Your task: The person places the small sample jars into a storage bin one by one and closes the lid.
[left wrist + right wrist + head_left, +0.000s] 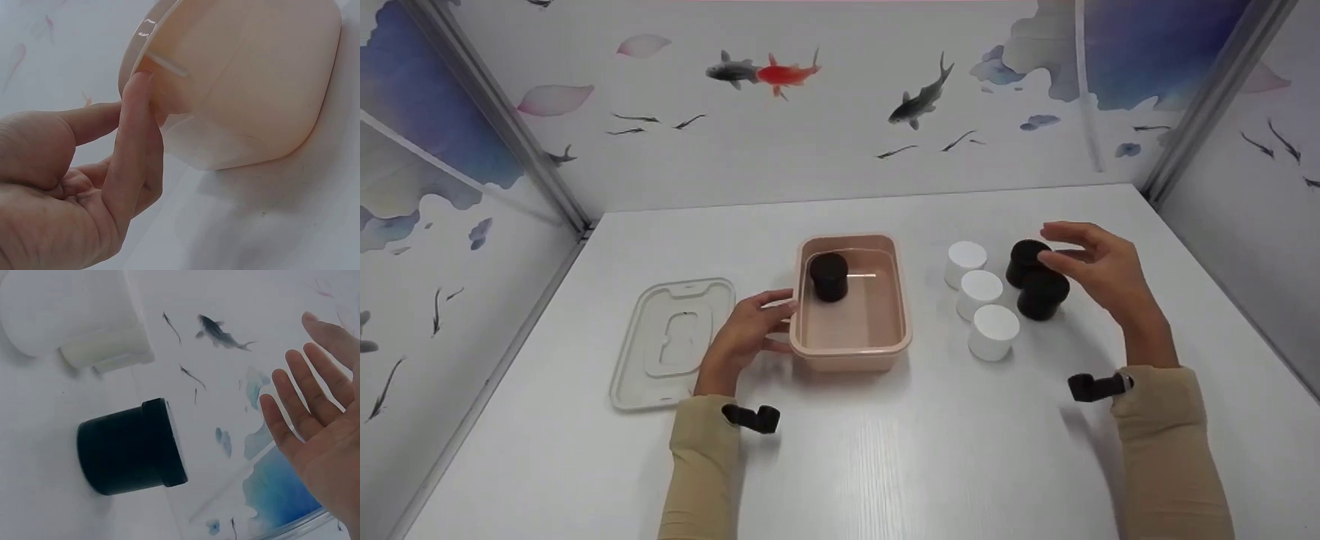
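The left hand [745, 331] grips the left rim of the pink rectangular plastic container [851, 361], its fingers and thumb narrowed at that edge. Inside the container, to the right of these fingertips and a little farther back, one black lidded jar [829, 279] stands upright. The translucent container lid [675, 341] lies flat to the left of the same fingers, partly behind the wrist. The right hand [1102, 268] holds nothing, its thumb and fingers wide apart. Just below and left of its thumb stand the rear black jar [1023, 264] and the front black jar [1042, 295], close together. Farther left of those fingers, three white lidded jars [980, 294] stand in a row on the white table [870, 450].
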A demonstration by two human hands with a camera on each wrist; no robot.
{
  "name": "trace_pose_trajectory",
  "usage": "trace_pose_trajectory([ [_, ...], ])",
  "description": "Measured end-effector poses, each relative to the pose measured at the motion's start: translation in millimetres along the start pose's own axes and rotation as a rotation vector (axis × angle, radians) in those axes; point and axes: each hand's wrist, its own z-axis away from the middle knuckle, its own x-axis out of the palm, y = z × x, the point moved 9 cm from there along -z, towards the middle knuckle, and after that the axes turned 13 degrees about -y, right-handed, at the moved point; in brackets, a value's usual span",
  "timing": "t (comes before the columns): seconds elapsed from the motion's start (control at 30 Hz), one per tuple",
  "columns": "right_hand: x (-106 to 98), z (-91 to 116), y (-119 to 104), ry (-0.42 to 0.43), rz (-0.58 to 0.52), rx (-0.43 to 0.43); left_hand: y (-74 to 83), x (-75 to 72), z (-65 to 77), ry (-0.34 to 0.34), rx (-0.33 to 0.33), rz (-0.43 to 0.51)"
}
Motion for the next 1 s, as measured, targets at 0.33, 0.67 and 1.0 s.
trace_pose_trajectory([
  [0.33, -11, 10, 51, 0.005, -0.024, 0.157, 1.0, -0.6, 0.9, 0.008, -0.007, -0.004],
  [0.67, 4, 18, 99, -0.13, -0.086, 0.255, -1.5, 1.1, -0.3, -0.004, -0.002, 0.001],
  [1.0, 20, 17, 118, -0.273, -0.142, 0.337, -2.3, 0.1, -2.1, 0.004, -0.013, 0.01],
])
